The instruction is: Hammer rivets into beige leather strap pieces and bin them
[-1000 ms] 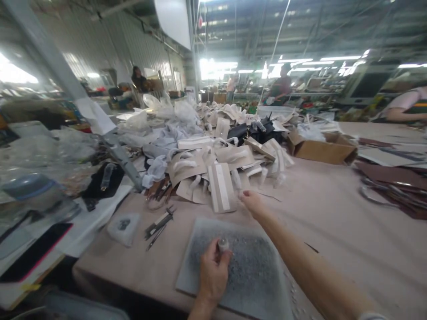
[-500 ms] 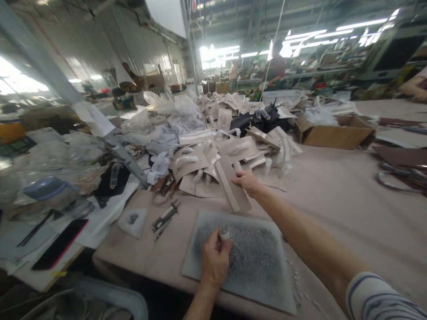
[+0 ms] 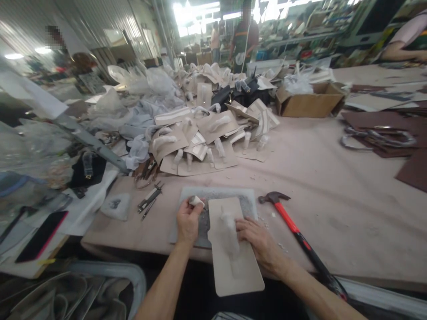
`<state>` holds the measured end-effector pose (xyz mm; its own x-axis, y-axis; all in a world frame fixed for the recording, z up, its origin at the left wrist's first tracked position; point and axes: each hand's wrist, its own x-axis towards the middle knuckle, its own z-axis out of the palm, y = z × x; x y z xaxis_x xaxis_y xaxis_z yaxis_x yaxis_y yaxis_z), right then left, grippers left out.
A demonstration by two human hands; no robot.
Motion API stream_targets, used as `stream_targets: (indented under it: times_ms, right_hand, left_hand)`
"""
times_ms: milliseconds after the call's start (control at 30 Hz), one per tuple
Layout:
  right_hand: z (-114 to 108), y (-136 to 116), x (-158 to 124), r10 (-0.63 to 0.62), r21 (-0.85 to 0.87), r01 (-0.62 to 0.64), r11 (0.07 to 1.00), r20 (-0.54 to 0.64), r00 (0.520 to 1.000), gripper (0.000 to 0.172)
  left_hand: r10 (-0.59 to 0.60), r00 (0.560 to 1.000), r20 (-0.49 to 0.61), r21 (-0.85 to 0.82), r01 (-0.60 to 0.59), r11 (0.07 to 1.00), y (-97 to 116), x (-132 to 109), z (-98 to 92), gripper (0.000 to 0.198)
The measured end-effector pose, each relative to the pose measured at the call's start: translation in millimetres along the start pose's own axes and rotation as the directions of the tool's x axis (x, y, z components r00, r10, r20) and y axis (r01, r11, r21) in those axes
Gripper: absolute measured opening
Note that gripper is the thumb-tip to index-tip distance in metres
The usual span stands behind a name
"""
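My left hand is closed around a short cylinder with a whitish side and a darker end, over the left part of a grey, scuffed slab. In my right hand is a beige bag panel, gripped near its right edge. A plastic-wrapped strap runs along the middle of the panel. The panel covers part of the slab and juts past the table's front edge. To the right lies a claw hammer with a red and black handle.
Beyond the slab is a heap of beige panels. Calipers and a small plastic bag lie at left. A cardboard box and dark brown panels sit on the right. A grey bin stands below the table edge.
My right hand has brought the panel from the heap down toward me, over the slab's front. My left hand still holds the cylinder. The view has shifted, and the hammer now shows.
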<state>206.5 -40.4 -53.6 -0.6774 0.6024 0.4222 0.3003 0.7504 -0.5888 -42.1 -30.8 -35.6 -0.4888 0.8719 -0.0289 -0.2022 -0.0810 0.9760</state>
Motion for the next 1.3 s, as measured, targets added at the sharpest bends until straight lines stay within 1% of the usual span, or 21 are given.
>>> stream_targets:
  times_ms: [67,167,267,333,433,533,700,800,900,1000,1100,1300]
  right_hand:
    - [1.6,-1.6,-2.8,0.01,0.0,-0.01,1.0,0.005,1.0,0.01]
    - [3.2,-5.5,-3.6,-0.021,-0.025,0.021,0.999,-0.031,0.999,0.01]
    - [8.2,-8.2,-7.4,-0.056,-0.075,0.052,0.996,-0.062,0.996,0.013]
    - [11.6,-8.8,-10.3,-0.051,-0.091,0.045,0.995,-0.069,0.996,0.015]
    - [14.2,-8.5,-12.4,-0.054,-0.088,0.047,0.995,-0.085,0.995,0.016]
    - [13.9,-8.1,-12.7,-0.058,-0.065,0.052,0.997,-0.091,0.994,0.017]
    - [11.7,-10.2,-13.3,-0.027,-0.031,0.025,0.999,-0.082,0.996,0.015]
    - [11.1,-12.4,-12.7,-0.013,-0.017,0.012,1.0,-0.09,0.996,0.019]
    - [10.5,-14.5,-11.4,-0.001,-0.008,0.0,1.0,-0.101,0.995,0.023]
    - [10.0,-15.9,-10.6,0.004,0.004,-0.004,1.0,-0.106,0.994,0.022]
    - [10.7,-16.2,-10.7,0.01,0.02,-0.008,1.0,-0.104,0.995,0.019]
    - [13.1,-14.6,-11.4,0.007,0.032,-0.004,0.999,-0.111,0.994,0.02]
  left_hand:
    - [0.0,0.995,0.103,0.049,-0.005,0.999,8.9,4.9,9.2,0.034]
    - [-0.013,0.97,0.244,0.1,-0.012,0.995,18.3,9.1,26.1,0.034]
    - [-0.024,0.949,0.315,0.125,-0.017,0.992,17.3,8.5,38.1,0.033]
    - [-0.036,0.939,0.342,0.122,-0.007,0.992,11.2,6.5,40.9,0.032]
    - [-0.036,0.933,0.359,0.104,-0.001,0.995,0.1,3.7,39.8,0.03]
    - [-0.038,0.932,0.361,0.098,0.002,0.995,-5.2,2.2,38.0,0.028]
    - [-0.068,0.932,0.357,0.102,0.033,0.994,-0.6,0.4,39.9,0.031]
    - [-0.077,0.927,0.367,0.106,0.04,0.994,1.3,-1.3,41.4,0.032]
    - [-0.08,0.924,0.375,0.132,0.032,0.991,-0.4,-2.4,42.4,0.033]
    - [-0.09,0.924,0.372,0.152,0.036,0.988,-3.7,-2.1,42.7,0.036]
    - [-0.096,0.932,0.35,0.135,0.051,0.989,-6.5,-1.0,42.1,0.038]
    - [-0.068,0.932,0.356,0.13,0.023,0.991,-7.9,-1.3,41.2,0.034]
